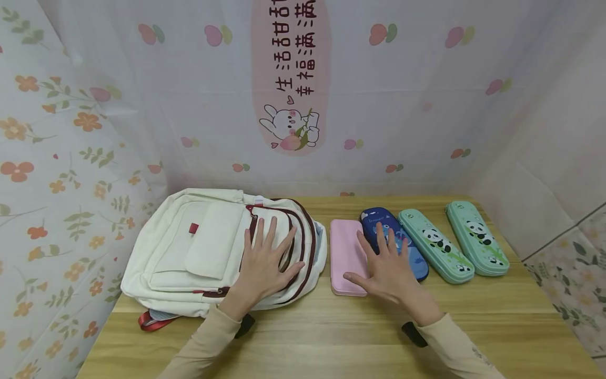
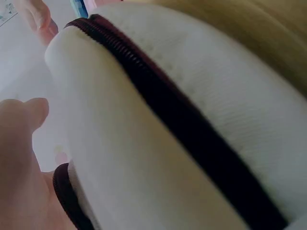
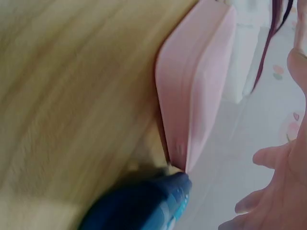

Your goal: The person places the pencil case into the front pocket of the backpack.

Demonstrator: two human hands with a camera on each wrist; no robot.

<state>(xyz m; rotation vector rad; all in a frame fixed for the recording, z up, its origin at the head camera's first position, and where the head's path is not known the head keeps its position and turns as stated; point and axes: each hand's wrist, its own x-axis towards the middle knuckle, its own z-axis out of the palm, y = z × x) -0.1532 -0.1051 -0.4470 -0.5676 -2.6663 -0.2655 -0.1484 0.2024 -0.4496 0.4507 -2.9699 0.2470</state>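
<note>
- Head view: a white backpack (image 1: 218, 252) with dark red zips lies on the left part of the wooden table (image 1: 322, 342), its front pocket flap (image 1: 215, 239) facing up and a red strap (image 1: 153, 322) showing at the near left corner.
- Head view: the left hand (image 1: 265, 266) is over the right part of the backpack, fingers spread apart and released; whether they touch the fabric, I cannot tell.
- Head view: the right hand (image 1: 390, 271) is spread in the same way, its fingers released, over the pink case (image 1: 344, 252) and the blue case (image 1: 414, 259).
- Head view: the pink case lies just right of the backpack, with the blue case beside it, then a green panda case (image 1: 436, 246), and a second green panda case (image 1: 477, 238) farthest right, a little apart.
- Head view: both arms wear beige sleeves (image 1: 203, 337); behind the table hangs a pale cloth (image 1: 412, 100) printed with fruit, a rabbit and writing.
- Left wrist view: the backpack fills most of the view, a dark zip running diagonally across it; the left hand's thumb shows at the left edge, and part of the right hand at the upper left.
- Right wrist view: the pink case lies on the table near the end of the blue case; the right hand, at the right edge, is clear of both, with its fingers extended.
</note>
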